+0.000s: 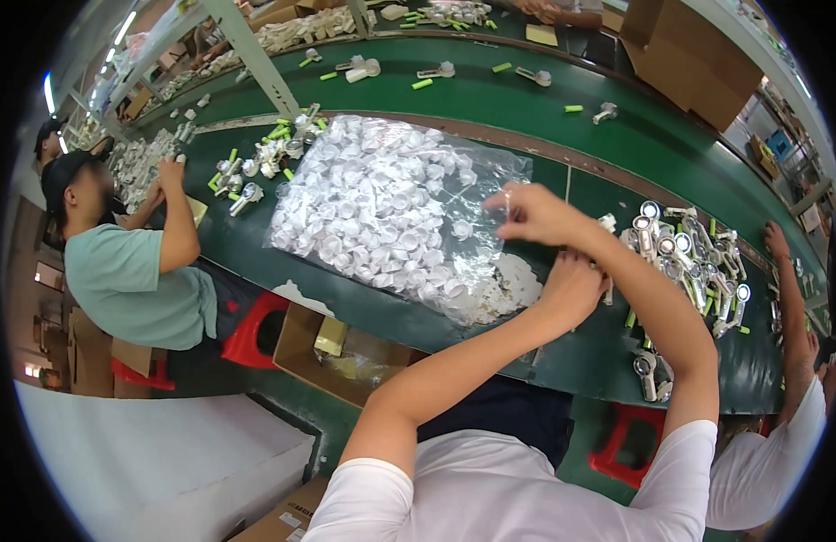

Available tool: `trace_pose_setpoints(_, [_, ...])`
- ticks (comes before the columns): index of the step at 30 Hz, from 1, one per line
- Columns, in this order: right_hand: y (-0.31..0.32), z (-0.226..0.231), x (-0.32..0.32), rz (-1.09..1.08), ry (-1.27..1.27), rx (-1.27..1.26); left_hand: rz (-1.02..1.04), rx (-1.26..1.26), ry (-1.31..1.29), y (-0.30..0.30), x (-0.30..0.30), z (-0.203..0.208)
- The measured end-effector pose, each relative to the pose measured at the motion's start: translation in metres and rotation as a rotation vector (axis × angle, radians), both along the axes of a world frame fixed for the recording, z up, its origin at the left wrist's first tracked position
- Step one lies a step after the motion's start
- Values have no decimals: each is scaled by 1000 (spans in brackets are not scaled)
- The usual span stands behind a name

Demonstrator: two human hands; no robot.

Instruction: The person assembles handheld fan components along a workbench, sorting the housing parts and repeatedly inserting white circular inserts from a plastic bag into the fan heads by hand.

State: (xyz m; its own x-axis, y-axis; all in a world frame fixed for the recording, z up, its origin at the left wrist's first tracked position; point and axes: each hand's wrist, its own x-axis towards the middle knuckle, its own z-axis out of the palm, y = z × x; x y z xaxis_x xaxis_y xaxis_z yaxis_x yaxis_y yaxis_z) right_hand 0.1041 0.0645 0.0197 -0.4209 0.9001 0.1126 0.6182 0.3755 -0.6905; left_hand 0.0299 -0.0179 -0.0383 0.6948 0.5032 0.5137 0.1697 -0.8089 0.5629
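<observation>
My right hand [537,217] reaches over the right part of a clear plastic bag [490,167], thumb and fingers apart with nothing visible between them. Small white cup-shaped plastic parts [364,212] lie heaped on the bag, and a single white cup [462,229] sits just left of my fingertips. Below my right wrist, my left hand [573,287] is closed; a bit of something pale shows at its right side, mostly hidden by the fingers. To the right is a pile of white handles with round, ring-shaped metallic heads [680,257].
A green conveyor belt [472,86] beyond the bench carries scattered parts and green cylinders. More assemblies with green cylinders [269,158] lie left of the bag. A co-worker in a green shirt [134,280] sits at left; another person's arm [791,307] is at right. A metal post [251,59] stands behind.
</observation>
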Motion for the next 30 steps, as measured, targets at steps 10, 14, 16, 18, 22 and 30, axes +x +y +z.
trace_pose_setpoints(10, [21,-9,-26,48,-252,-237,454,441,-122,28,50,-30])
trace_pose_setpoints(14, [22,22,-42,-252,-224,-618,121,230,213,50,63,-38])
trace_pose_setpoints(16, [19,12,-45,-172,-173,-376,-23,81,358,54,44,-39])
trace_pose_setpoints(18, [24,-13,-28,-23,-292,39,-27,-39,110,37,30,-45])
trace_pose_setpoints(22, [12,-24,-42,72,-523,208,79,-206,-309,16,-5,-50])
trace_pose_setpoints(30, [2,11,20,-330,-276,67,-132,-1696,-532,11,-60,18])
